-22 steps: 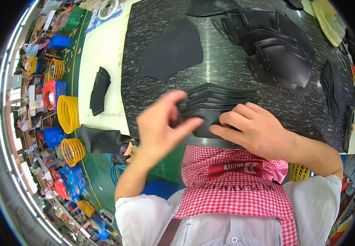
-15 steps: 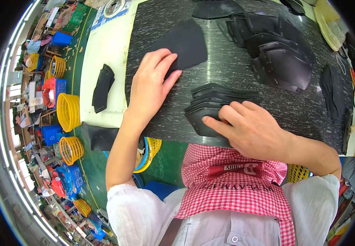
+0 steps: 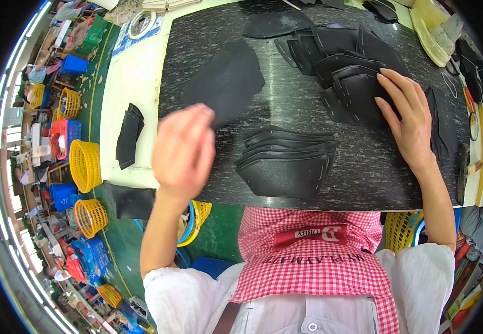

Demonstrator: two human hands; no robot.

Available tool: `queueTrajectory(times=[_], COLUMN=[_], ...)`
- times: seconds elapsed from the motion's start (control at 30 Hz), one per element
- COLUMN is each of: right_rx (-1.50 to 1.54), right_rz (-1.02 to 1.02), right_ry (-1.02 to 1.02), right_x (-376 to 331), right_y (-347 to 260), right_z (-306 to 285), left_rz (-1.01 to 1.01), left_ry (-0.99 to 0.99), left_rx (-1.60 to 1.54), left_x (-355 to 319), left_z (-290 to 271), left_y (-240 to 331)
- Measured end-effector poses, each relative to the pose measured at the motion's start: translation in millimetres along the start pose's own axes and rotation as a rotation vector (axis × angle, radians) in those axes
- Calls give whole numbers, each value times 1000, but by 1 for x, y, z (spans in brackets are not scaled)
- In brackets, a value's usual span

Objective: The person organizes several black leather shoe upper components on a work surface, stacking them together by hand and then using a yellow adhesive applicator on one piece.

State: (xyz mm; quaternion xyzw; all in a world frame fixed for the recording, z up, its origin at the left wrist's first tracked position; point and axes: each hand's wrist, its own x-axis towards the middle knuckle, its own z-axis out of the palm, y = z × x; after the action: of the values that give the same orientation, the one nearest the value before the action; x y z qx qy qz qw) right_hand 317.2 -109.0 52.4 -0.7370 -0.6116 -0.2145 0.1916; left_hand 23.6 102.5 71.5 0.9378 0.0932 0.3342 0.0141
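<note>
My left hand (image 3: 183, 153) is smeared by motion over the left part of the dark board. Its fingertips are near the lower edge of a flat black pile of cut pieces (image 3: 225, 83), and whether they hold anything is unclear. At the right, my right hand (image 3: 411, 119) rests its outstretched fingers and spread thumb on the right end of a heap of curved black leather-like pieces (image 3: 358, 86) with pale marks along their edges. Between the hands, close to the board's front edge, lies a fanned stack of similar black pieces (image 3: 283, 175), untouched.
The speckled dark board (image 3: 353, 167) lies on a pale table (image 3: 133, 83). A narrow black strip bundle (image 3: 130, 136) is at left; more black pieces (image 3: 442, 119) lie right. A tape roll (image 3: 142, 25) sits far left. Yellow baskets (image 3: 85, 167) stand on the green floor.
My right hand has left the front stack and moved up and right onto the heap. The front stack now shows whole. My left hand has drawn back toward me from the flat pile.
</note>
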Motion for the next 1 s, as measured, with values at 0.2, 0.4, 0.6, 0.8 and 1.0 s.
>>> queueTrajectory(times=[0.2, 0.4, 0.6, 0.8, 1.0], right_rx=[401, 585, 826, 1216, 1328], right_rz=[82, 301, 559, 688, 391], right_ry=[24, -101, 15, -52, -392], right_x=[-2, 0, -10, 4, 22], right_y=[5, 1, 9, -13, -76], right_z=[3, -13, -20, -34, -33], left_rz=[-230, 33, -460, 300, -372], left_ry=[-66, 16, 233, -249, -128], left_rx=[-199, 233, -205, 201, -944], left_x=[-6, 18, -4, -42, -40], left_z=[-7, -3, 2, -5, -7], left_y=[18, -6, -21, 68, 58])
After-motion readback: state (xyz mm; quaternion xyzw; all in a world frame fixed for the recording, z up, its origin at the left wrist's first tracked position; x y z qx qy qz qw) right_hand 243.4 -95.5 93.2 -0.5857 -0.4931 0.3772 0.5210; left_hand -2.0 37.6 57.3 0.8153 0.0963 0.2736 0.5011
